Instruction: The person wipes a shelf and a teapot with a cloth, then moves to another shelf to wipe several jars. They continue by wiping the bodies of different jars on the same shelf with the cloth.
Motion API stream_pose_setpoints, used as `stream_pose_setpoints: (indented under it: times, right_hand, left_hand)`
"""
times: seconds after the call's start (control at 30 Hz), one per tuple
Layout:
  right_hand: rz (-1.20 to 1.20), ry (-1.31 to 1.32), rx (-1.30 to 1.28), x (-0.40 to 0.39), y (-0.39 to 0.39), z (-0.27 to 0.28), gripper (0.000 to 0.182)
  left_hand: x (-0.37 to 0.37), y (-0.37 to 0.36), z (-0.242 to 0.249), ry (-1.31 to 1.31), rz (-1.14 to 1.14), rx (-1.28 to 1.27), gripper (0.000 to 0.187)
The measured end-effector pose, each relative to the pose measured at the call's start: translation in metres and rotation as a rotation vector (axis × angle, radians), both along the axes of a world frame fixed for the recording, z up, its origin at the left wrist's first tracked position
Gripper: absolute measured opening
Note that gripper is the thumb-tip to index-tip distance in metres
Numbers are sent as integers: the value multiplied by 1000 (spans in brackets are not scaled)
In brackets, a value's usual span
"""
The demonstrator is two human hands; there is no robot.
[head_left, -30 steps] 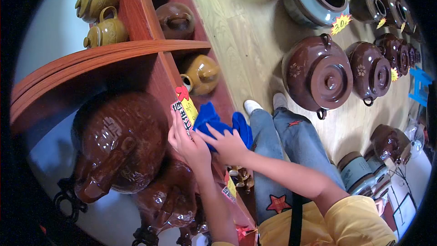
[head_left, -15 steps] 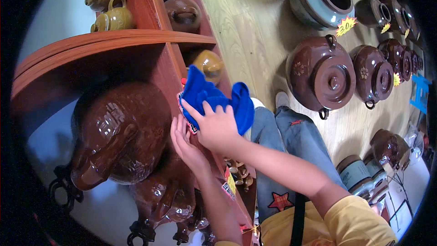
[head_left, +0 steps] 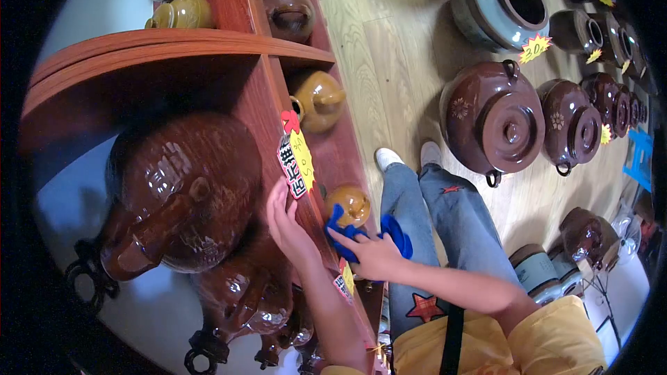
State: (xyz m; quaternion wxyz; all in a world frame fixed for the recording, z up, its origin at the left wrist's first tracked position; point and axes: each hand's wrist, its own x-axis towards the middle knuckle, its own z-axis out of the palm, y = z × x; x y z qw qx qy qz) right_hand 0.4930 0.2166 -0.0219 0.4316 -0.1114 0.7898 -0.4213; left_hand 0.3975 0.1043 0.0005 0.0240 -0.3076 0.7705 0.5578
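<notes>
My right hand (head_left: 379,257) presses on a blue cloth (head_left: 397,235), its fingers spread across it, at the red wooden shelf's edge near a small amber pot (head_left: 349,205). My left hand (head_left: 290,232) rests beside the shelf edge with its fingers extended, just below a yellow and red price tag (head_left: 297,160). It holds nothing that I can see. Left of it, a large dark brown teapot (head_left: 187,187) lies within the shelf compartment, with a smaller brown pot (head_left: 243,292) beside it.
The red shelf (head_left: 174,42) carries olive teapots (head_left: 184,12), a brown pot (head_left: 288,14) and an amber pot (head_left: 319,101). On the wooden floor (head_left: 375,76) stand a grey-blue jar (head_left: 497,7), lidded brown pots (head_left: 493,118) and a blue stool (head_left: 638,160).
My right hand and the blue cloth have moved down along the shelf, uncovering the price tag and the small amber pot. My left hand has stayed near the same place.
</notes>
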Motion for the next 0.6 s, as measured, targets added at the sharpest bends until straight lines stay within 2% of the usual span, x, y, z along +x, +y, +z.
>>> stream_pose_setpoints:
  times: [0.07, 0.1, 0.17, 0.2, 0.27, 0.3, 0.33, 0.4, 0.43, 0.5, 0.53, 0.57, 0.6]
  right_hand:
    - [-39, -306, -110, 8, 2, 8, 82]
    - [-31, -305, -111, 10, 3, 14, 82]
    - [-74, -249, -275, 12, 7, 28, 85]
    - [-83, -251, -341, 9, 9, 35, 88]
    - [-136, -154, -421, 11, 8, 42, 92]
    - [-166, -106, -461, 10, 8, 47, 94]
    - [-165, -104, -460, 15, 6, 46, 94]
    - [-522, -147, -827, 27, 2, 41, 94]
    - [-519, -146, -827, 25, 4, 46, 94]
    - [-777, -688, -1084, 21, 10, 58, 91]
    - [-759, -612, -1087, 28, 10, 54, 73]
    - [-756, -611, -1083, 28, 12, 53, 73]
    - [-634, -444, -958, 27, 15, 53, 70]
  left_hand:
    - [22, -1, 6, -33, 14, -73, 40]
    - [36, -2, 12, -31, 21, -75, 40]
    - [63, 0, 24, -94, -200, -259, 42]
    - [72, 4, 31, -94, -198, -258, 42]
    - [86, 12, 48, -127, 30, -207, 46]
    - [94, 8, 53, -126, 30, -206, 46]
    - [102, 1, 57, -57, 80, -93, 48]
    - [122, -12, 58, -9, 193, 113, 51]
    - [133, -20, 53, -8, 196, 113, 51]
    - [154, -43, 32, -167, 454, 587, 50]
    - [165, -62, 13, -55, 187, 1284, 51]
    - [192, -60, 16, -52, 189, 1289, 51]
    - [196, -56, 9, 32, 288, 1326, 51]
